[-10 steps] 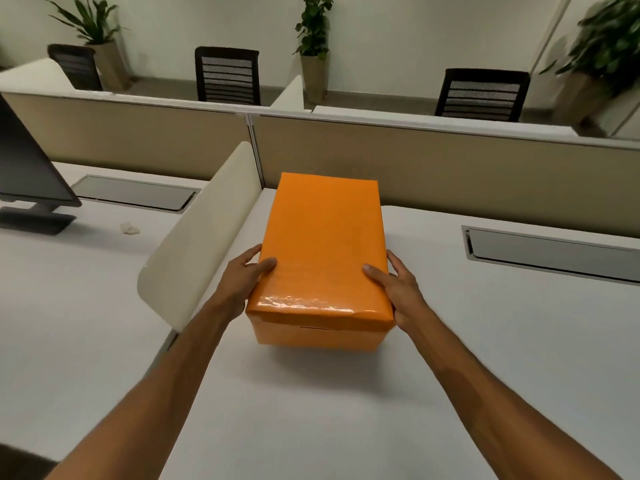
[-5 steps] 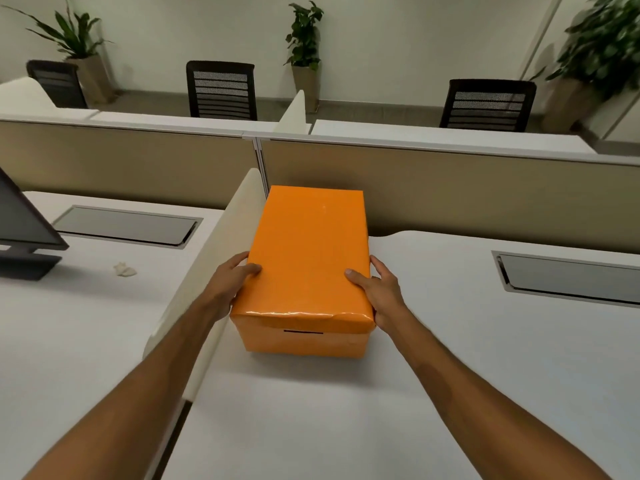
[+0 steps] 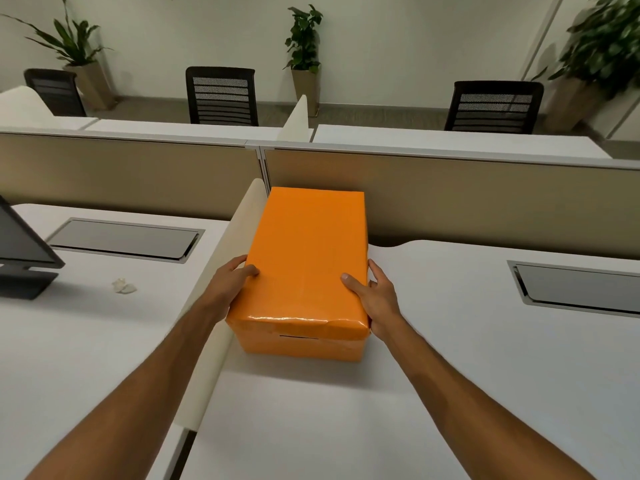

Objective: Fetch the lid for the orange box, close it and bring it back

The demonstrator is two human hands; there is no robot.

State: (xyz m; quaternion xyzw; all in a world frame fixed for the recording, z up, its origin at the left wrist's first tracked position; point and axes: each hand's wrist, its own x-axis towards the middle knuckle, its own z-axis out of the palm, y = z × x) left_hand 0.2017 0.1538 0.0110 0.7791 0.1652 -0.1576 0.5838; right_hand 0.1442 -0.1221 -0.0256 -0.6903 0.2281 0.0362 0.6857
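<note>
The orange box [image 3: 303, 346] stands on the white desk [image 3: 450, 375] with its orange lid [image 3: 306, 258] seated on top, covering it fully. The box's far end is close to the beige partition. My left hand [image 3: 230, 284] grips the lid's left edge, thumb on top. My right hand [image 3: 375, 297] grips the right edge the same way, fingers down the side. Both arms reach forward from the bottom of the view.
A cream curved divider [image 3: 221, 299] runs along the box's left side. The beige partition [image 3: 450, 199] closes the back. A monitor [image 3: 20, 244] and a crumpled scrap [image 3: 124, 286] sit on the left desk. Cable hatches [image 3: 575, 287] are set into both desks.
The box, held in both hands, has slid farther back toward the partition and slightly left, closer to the divider. My grip on the lid edges is unchanged.
</note>
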